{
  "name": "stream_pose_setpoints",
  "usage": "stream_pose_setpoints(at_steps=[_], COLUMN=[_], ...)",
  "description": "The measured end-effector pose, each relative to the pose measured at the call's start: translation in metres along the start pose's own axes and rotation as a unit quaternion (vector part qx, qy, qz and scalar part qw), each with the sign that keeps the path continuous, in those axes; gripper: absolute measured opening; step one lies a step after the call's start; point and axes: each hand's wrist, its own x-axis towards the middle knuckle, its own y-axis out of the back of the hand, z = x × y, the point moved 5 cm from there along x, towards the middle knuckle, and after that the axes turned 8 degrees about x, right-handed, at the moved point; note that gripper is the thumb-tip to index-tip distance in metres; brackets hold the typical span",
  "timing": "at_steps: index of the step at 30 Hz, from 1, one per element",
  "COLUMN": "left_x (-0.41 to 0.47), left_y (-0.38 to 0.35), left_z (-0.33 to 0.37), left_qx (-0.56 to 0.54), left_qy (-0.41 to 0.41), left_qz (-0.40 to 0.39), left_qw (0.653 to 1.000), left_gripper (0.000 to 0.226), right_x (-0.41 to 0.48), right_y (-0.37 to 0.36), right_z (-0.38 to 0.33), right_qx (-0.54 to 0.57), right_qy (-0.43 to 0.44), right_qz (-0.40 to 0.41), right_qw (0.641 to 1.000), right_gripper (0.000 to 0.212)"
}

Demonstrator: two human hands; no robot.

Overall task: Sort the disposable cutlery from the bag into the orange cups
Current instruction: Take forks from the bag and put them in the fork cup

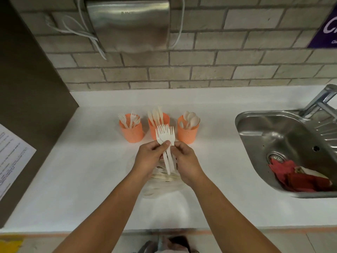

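Gripping a fan of white forks (165, 134), your left hand (149, 157) clasps the necks while your right hand (186, 161) pinches the handles, above the bag (156, 189). Loosely bunched, one may slip, or stray into the knife cup (152, 131) beside the fork cup (131, 132).

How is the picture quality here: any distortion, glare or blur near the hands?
Head view: wide-angle bending curves the brick wall; the white counter is overexposed, so the clear bag beneath the hands nearly vanishes; the forks pinched by the left hand and right hand look sharp.
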Motion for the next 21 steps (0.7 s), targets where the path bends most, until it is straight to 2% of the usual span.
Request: stream_pose_setpoints(at_steps=[8,14,21], left_x=[-0.012,-0.016,-0.015], left_y=[-0.012,-0.008,0.006], left_z=[-0.004,-0.003,-0.003], left_qx=[0.02,0.021,-0.006], left_qy=[-0.001,-0.017,-0.016], left_qz=[0.072,0.12,0.14], left_qw=[0.997,0.992,0.99], left_gripper=[0.02,0.017,0.015], right_x=[0.008,0.017,0.027], right_y=[0.015,0.011,0.002], right_z=[-0.002,-0.001,0.002], right_qx=[0.03,-0.04,-0.043], right_qy=[-0.03,0.003,0.006], right_qz=[-0.035,-0.058,-0.055], right_qw=[0.998,0.998,0.998], right_gripper=[0.013,0.011,0.01])
